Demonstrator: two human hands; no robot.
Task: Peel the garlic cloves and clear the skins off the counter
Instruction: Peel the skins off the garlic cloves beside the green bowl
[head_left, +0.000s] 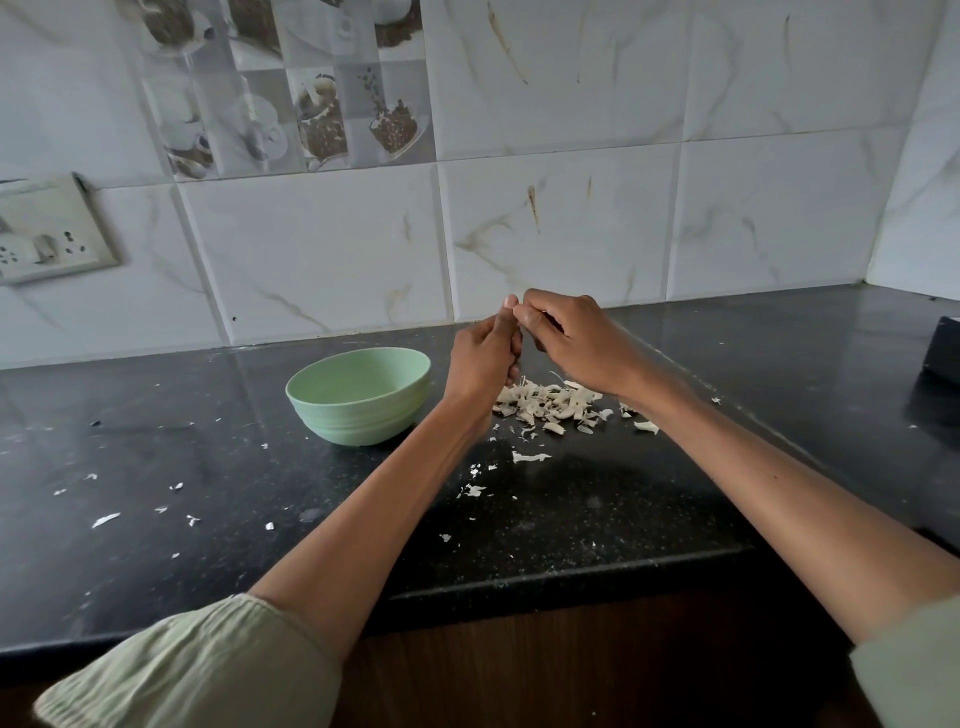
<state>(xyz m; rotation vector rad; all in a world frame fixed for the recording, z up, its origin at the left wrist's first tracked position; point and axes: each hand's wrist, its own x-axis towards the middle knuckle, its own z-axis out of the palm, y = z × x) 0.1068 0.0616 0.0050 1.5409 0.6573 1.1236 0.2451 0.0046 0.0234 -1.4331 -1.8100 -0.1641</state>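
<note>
- Head view: both hands raised over the speckled black stone counter (597, 499), fingertips meeting just above the heap of pale papery garlic skins (550, 406).
- Left hand (483, 358) curled, thumb up, apparently gripping a garlic clove; clove itself hidden between the fingers, impossible to confirm.
- Right hand (569, 338) bent over from the right, fingertips pinching at the same spot, most likely picking at skin.
- Best handling, by judgement: steady the clove with the left, catch a loose edge with the right nail, pull along the length, drop the peel straight onto the heap.
- Round pale green plastic bowl (358, 395) just left of the hands, inside not visible; probable place for peeled cloves.
- Stray white skin flakes (530, 457) scattered near and far left across the counter, well apart from the heap: plenty of sweeping left.
- White wall socket plate (47, 234) far left, dark box-like object (943, 348) at the right edge, neither in the way.
</note>
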